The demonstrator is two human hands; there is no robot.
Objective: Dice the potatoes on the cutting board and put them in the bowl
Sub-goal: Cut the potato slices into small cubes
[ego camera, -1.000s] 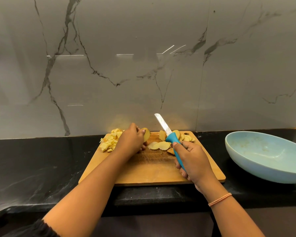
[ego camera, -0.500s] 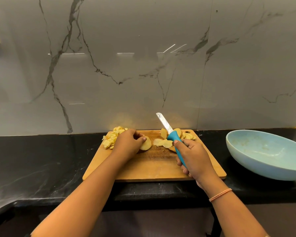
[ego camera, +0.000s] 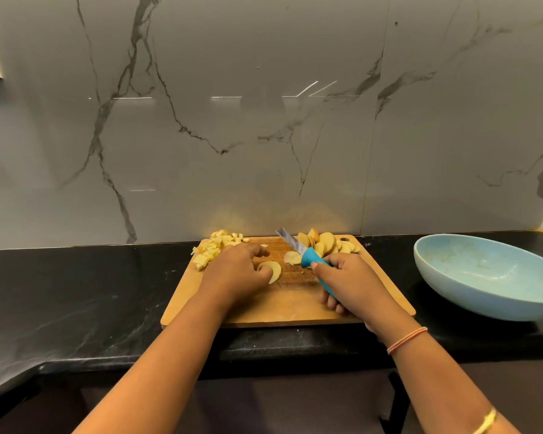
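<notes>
Left hand (ego camera: 232,272) pins a flat slice (ego camera: 274,271) mid-board (ego camera: 279,308) under curled fingers, right hand (ego camera: 348,285) grips the knife (ego camera: 309,260) just right of it, blade pointing away and left — dice (ego camera: 213,249) heaped far-left, bowl (ego camera: 452,288) well off right, nearer the knife hand.

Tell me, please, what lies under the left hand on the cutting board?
Pale potato slices lie flat on the cutting board, with the left hand holding them down by its fingers. The hand covers their left part, so their number cannot be told.
</notes>
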